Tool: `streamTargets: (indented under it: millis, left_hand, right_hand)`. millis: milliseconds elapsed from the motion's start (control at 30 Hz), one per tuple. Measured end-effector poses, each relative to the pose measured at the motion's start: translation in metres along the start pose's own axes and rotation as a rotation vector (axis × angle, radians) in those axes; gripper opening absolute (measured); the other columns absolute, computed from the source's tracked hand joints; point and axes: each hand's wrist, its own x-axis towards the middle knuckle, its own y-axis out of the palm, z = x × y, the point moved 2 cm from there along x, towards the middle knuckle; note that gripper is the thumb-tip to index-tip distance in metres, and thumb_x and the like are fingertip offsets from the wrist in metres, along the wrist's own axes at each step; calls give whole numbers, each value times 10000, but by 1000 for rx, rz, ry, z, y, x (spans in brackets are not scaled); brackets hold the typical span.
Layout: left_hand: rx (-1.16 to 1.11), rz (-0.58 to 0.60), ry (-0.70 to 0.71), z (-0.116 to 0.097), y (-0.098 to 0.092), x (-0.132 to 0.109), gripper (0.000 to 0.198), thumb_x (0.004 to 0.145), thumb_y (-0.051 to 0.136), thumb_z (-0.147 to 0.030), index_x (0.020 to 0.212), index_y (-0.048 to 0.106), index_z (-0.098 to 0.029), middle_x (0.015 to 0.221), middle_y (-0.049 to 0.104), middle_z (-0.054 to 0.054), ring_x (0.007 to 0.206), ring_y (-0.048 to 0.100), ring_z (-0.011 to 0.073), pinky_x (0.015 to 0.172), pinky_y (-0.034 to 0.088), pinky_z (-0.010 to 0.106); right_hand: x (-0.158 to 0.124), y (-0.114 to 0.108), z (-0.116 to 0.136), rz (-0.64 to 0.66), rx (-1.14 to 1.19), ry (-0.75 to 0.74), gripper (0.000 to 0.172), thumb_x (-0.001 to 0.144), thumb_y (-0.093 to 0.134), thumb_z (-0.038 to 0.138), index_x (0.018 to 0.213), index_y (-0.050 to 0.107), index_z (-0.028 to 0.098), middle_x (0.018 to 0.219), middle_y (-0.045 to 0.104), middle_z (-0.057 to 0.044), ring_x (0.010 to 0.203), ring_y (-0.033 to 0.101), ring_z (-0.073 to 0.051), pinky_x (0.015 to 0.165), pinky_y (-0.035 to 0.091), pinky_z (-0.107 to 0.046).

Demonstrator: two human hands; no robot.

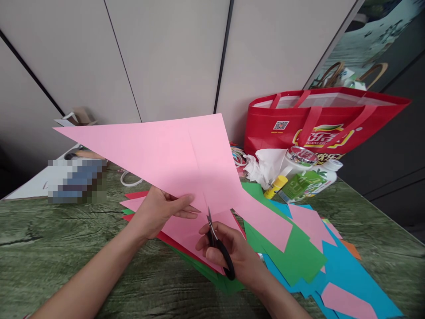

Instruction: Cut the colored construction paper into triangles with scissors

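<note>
A large pink paper sheet point(166, 155) is held up by my left hand point(159, 210), its thumb and fingers pinching the lower edge. My right hand point(229, 252) grips black-handled scissors point(221, 250) pointing up and away, their tips at the lower part of the sheet. A strip of the pink paper point(265, 221) extends down to the right of the scissors. Beneath both hands lies a stack of pink, red and green sheets point(195, 235), partly covered by the hands and the raised sheet.
Green paper point(292, 252), blue paper point(352, 270) and pink pieces lie at the right. Behind them are a yellow glue stick point(276, 187), crumpled tissue point(265, 166), a white bottle point(325, 177) and a red bag point(282, 128). A white ring point(129, 182) lies at the left on the table point(59, 252).
</note>
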Motion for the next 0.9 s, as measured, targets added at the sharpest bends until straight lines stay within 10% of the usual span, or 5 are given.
streamTargets:
  millis: [900]
  left_hand:
    - [9,11,16,1,-1,0,203,658,680,-205,840,615,-145,708,704,4,589,674,189,603,597,352]
  right_hand:
    - [0,-1,0,-13,-20,10,301,714,678,291,942,525,168,778,573,-9,692,499,-95,620,381,-215]
